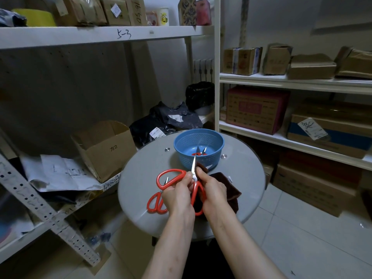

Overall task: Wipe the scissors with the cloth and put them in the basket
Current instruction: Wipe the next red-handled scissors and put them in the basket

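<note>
Round grey table (141, 188), smooth top with two metal studs showing near the far side. It stands on a pale tiled floor (302, 228) in a storeroom.

Left hand (177, 193) grips the big red-handled scissors (193, 167) by the handles, fingers curled round them, blade pointing away toward the basket. Right hand (213, 190) pinches a brown cloth (225, 188) against the blade just above the pivot. The rest of the cloth hangs down and lies on the table right of the hands. The scissors are held above the table's middle, just in front of the basket.

Blue plastic basket (187, 158) sits on the far part of the table. A small pair of scissors (201, 153) with red handles lies on its bottom. A second red-handled pair (148, 205) lies flat on the table at the left, partly hidden under the left hand.

White metal shelves (100, 35) on the left, "5-3" handwritten on the upper edge, brown parcels and a paper cup on top. On the lower shelf: an open cardboard box (104, 148) and loose papers (60, 172). Black plastic bags (171, 119) with labels are piled behind the table, and a black-lined bin (199, 95) stands further back. More white shelving on the right holds stacked cardboard boxes (255, 109).
</note>
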